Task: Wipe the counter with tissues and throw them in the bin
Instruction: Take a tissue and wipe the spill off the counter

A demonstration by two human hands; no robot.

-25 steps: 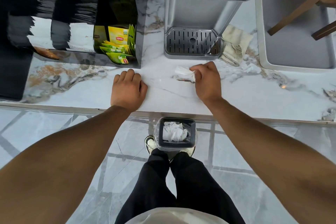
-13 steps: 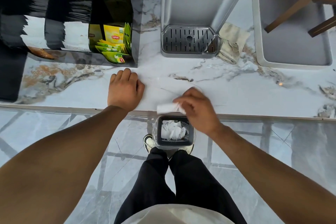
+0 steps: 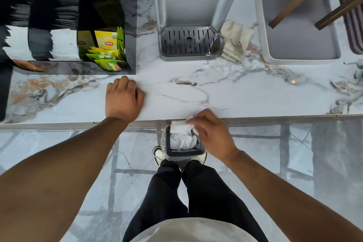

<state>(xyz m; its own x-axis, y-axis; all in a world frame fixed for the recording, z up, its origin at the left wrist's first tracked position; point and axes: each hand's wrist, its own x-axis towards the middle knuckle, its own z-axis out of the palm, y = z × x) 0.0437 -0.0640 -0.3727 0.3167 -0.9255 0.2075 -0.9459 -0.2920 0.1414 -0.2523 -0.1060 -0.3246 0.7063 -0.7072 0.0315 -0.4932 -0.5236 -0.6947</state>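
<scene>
My right hand (image 3: 210,131) pinches a crumpled white tissue (image 3: 179,126) just past the front edge of the marble counter (image 3: 255,94), directly above a small black bin (image 3: 183,153) on the floor. The bin has a clear liner and holds several crumpled white tissues (image 3: 182,141). My left hand (image 3: 122,99) rests knuckles-up on the counter near its front edge, fingers curled under and holding nothing.
A grey water dispenser with a drip tray (image 3: 189,43) stands at the back of the counter, a beige cloth (image 3: 234,41) beside it. A black organiser with tea bags (image 3: 106,49) sits back left, a grey tray (image 3: 298,25) back right. My feet flank the bin.
My right hand carried the tissue from the counter in front of the drip tray back over the front edge to above the bin. My left hand stayed in place.
</scene>
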